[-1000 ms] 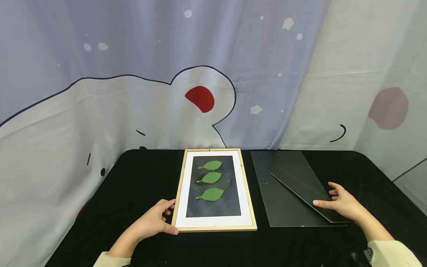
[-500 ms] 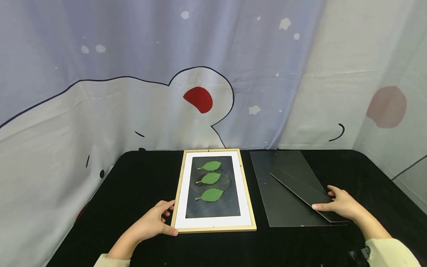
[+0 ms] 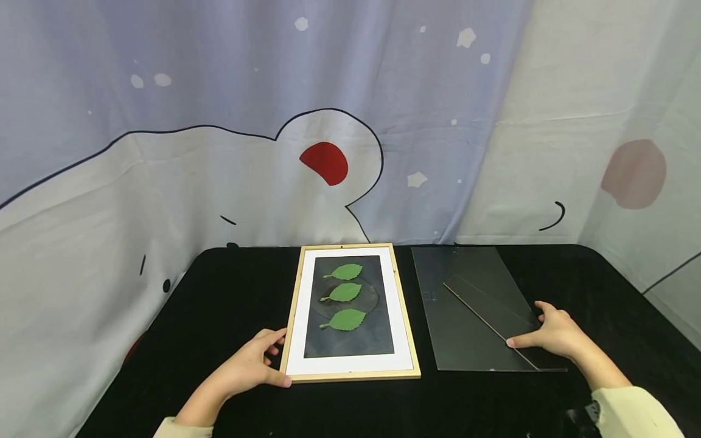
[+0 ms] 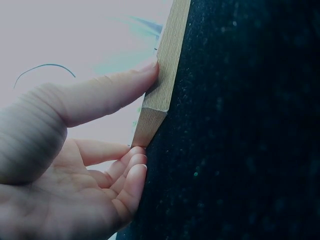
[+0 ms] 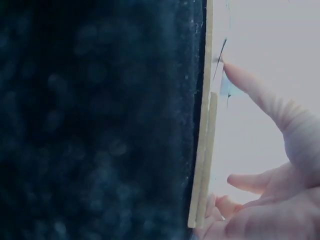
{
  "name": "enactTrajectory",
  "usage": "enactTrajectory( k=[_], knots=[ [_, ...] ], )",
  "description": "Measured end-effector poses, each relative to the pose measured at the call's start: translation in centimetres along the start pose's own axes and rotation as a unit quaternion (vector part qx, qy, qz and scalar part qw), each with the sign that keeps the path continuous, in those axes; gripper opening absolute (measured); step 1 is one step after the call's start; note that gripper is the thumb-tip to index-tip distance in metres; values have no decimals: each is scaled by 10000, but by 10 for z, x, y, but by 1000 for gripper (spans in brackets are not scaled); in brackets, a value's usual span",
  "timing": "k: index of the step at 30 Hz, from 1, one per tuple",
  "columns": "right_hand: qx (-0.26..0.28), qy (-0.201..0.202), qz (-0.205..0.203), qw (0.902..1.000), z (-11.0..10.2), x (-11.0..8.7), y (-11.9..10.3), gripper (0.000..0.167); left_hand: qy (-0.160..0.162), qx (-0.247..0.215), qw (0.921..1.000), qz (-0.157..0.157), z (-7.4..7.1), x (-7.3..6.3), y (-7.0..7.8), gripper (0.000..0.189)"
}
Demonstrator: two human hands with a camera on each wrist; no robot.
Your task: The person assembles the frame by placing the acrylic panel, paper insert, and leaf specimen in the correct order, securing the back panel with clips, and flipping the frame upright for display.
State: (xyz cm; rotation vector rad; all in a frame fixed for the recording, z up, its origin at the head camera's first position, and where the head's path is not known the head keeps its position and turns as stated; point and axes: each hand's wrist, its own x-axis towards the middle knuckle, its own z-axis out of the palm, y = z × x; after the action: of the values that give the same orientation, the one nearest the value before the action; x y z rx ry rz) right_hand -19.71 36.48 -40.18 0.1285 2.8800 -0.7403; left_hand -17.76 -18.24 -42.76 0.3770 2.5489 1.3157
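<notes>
Because both hands sit at outer corners, most of the risk lies in an uneven push or lift. Left hand (image 3: pixel 249 362), lower left of centre: half-open, thumb on the near edge and fingers on the side, pinching the corner of the picture frame (image 3: pixel 350 376). Frame lies flat at lower centre on the black cloth (image 3: pixel 246 292), three green leaves (image 3: pixel 346 292) in a column inside its white mat (image 3: pixel 404 340). Cannot tell whether the leaves are fixed or loose; if loose, lifting by that one corner could slide them out of line. A hard squeeze there might also strain the corner joint.

Right hand (image 3: pixel 558 334), lower right: thumb and fingers set wide, thumb tip on the edge of the narrow strip (image 3: pixel 493 313), fingers curled at the right side of the dark board (image 3: pixel 457 328). Firmness of hold not readable. Strip lies slantwise over the board; the right wrist view shows two layers edge to edge. Should the thumb slip, the strip could spring or shift; lifted from this corner alone, the board might swing or flex. Fingertips could get nipped between layers.
</notes>
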Motion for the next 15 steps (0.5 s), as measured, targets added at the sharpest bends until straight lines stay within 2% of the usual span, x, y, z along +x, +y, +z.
enactTrajectory(
  k=[6, 15],
  knots=[
    [-12, -115, 22, 9999, 0, 0, 0, 120, 5, 26, 10000, 7, 0, 0, 0, 92],
    [421, -412, -30, 9983, -1, 0, 6, 113, 12, 99, 9999, -47, 0, 0, 1, 92]
  ],
)
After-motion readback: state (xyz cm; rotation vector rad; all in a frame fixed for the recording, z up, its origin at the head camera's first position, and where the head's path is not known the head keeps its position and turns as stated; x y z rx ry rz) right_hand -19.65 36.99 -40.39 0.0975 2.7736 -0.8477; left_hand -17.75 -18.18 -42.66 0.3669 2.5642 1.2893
